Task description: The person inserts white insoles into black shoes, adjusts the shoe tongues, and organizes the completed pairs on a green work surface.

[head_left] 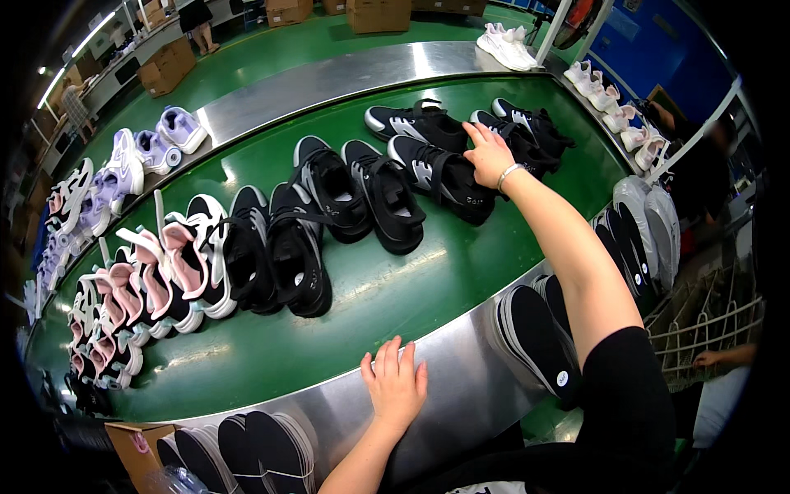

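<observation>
My left hand (395, 385) rests on the steel edge (448, 350) of the line, fingers spread and holding nothing. My right hand (491, 156) reaches far across the green conveyor belt (395, 288), fingers stretched out over the black sneakers. Beside its thumb is a black sneaker with a grey toe (440, 174); another black sneaker (510, 142) lies partly hidden beyond it. Whether the fingertips touch either shoe I cannot tell. To the left stand more black sneakers (383, 193) in pairs, toes pointing away from me.
Pink-lined black-and-white sneakers (148, 284) crowd the belt's left end. Lilac sneakers (123, 169) and white sneakers (506, 45) stand on the far steel ledge. Black insoles lie in stacks (527, 337) and tied bundles (267, 449) nearby. Another person's hand (712, 358) shows at right.
</observation>
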The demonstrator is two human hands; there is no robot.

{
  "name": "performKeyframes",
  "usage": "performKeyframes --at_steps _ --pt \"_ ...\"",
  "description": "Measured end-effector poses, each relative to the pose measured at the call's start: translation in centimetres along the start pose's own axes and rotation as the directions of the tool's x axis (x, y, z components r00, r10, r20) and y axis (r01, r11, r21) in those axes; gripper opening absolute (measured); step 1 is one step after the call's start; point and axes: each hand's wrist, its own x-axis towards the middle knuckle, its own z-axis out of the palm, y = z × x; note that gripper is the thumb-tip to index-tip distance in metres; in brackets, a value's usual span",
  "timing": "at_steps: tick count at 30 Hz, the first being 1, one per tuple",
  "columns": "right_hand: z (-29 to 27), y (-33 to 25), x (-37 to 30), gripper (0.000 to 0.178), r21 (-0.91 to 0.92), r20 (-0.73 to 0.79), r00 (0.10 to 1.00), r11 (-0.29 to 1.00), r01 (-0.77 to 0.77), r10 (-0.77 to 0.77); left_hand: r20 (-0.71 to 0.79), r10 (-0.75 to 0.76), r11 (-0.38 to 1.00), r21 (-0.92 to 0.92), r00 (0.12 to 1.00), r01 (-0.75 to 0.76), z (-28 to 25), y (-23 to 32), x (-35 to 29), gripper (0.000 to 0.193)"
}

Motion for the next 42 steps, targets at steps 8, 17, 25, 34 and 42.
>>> performKeyframes --at_steps 8,17,25,34,42 --pt "0.5 1.1 3.6 0.026 0.001 0.334 0.941 0.998 0.062 -0.059 0.103 -0.017 1.000 0.007 0.995 0.017 0.2 0.5 1.4 0.038" --pt "0.9 7.6 -0.9 0.035 -0.063 0.575 0.706 0.883 -0.465 0.413 0.054 -0.020 1.000 0.017 0.998 0.019 0.6 0.3 1.4 0.036" --pt "-2.7 6.3 0.2 0.026 -0.188 0.206 0.901 0.919 -0.347 0.383 0.039 -0.024 1.000 0.004 0.999 0.024 0.6 0.6 1.3 0.035" --pt "-7.5 -16.3 2.4 0.063 0.577 0.422 0.887 0.810 -0.106 -0.184 0.007 0.012 1.000 -0.022 1.000 -0.012 1.4 0.2 1.4 0.036" --pt "-7.0 -17.2 1.4 0.051 0.467 0.508 0.817 0.884 0.004 -0.272 -0.048 0.050 0.999 -0.006 0.998 -0.050 2.2 -0.4 0.8 0.038"
